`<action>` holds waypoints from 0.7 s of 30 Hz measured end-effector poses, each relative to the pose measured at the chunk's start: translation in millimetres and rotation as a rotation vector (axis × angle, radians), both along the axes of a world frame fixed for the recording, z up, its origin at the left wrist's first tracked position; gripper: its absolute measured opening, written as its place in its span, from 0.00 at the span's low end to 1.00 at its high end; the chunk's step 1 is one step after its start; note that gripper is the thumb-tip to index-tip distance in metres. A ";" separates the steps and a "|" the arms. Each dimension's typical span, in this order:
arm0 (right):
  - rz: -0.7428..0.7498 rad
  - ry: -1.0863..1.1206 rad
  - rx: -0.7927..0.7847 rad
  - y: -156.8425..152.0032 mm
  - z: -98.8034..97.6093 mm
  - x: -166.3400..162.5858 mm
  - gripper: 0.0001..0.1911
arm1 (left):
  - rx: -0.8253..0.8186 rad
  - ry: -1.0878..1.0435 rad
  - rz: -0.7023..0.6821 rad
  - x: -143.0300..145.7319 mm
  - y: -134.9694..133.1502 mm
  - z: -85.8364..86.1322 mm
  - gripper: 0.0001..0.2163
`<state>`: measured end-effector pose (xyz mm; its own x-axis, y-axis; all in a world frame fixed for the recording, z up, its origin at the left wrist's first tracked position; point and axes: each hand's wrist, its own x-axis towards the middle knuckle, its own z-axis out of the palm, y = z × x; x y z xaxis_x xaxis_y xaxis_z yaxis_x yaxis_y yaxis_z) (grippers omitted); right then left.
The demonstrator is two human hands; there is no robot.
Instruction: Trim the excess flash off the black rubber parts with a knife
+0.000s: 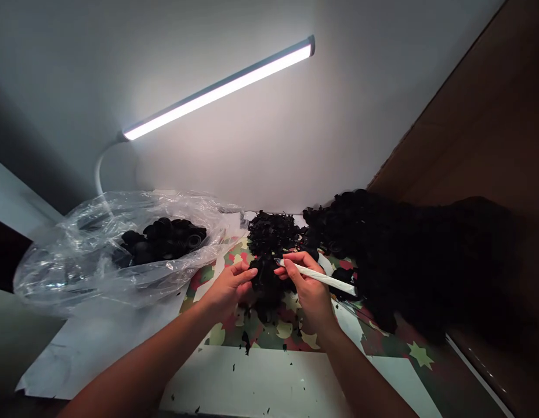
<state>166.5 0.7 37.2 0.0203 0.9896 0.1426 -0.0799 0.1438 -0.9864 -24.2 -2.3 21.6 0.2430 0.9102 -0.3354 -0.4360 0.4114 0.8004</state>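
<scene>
Between the thumb and fingers of my right hand (311, 287) is a slim tool with a white, wrapped-looking handle (328, 280). Its short dark tip points left toward a black piece (266, 271), and what kind of tip it is stays unclear. My left hand (233, 284) is closed at the left edge of that black piece, thumb on top. The piece's outline merges with the black material around it. Just beyond both hands lies a heap of black shreds (273, 229).
A clear plastic bag (78, 255) holding round black parts (165, 238) lies at the left. On the right rises a large pile of black parts (404, 249) beside a brown panel (482, 128). A lit tube lamp (221, 87) hangs above. Black scraps dot the patterned table covering (284, 330).
</scene>
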 end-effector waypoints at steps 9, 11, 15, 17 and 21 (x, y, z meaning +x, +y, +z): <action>-0.032 -0.213 0.029 0.8 -5.1 3.0 0.15 | 0.114 -0.064 0.216 41.9 6.5 -9.9 0.18; -0.048 -0.283 0.033 1.3 -6.0 4.8 0.15 | 0.131 -0.071 0.192 46.2 7.2 -11.7 0.18; -0.159 -0.517 0.098 0.5 -3.5 6.4 0.12 | 0.142 -0.061 0.209 52.3 8.4 -13.6 0.19; -0.193 -0.599 0.124 0.2 -1.9 6.9 0.12 | 0.165 -0.040 0.238 54.6 9.4 -14.6 0.19; -0.204 -0.630 0.151 1.6 -2.6 8.5 0.13 | 0.253 0.029 0.278 56.9 11.9 -19.6 0.18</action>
<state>174.9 2.2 34.5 0.0721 0.9432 0.3243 0.5465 0.2347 -0.8039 32.6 9.6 2.0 -0.0310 0.9950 -0.0950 -0.4785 0.0687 0.8754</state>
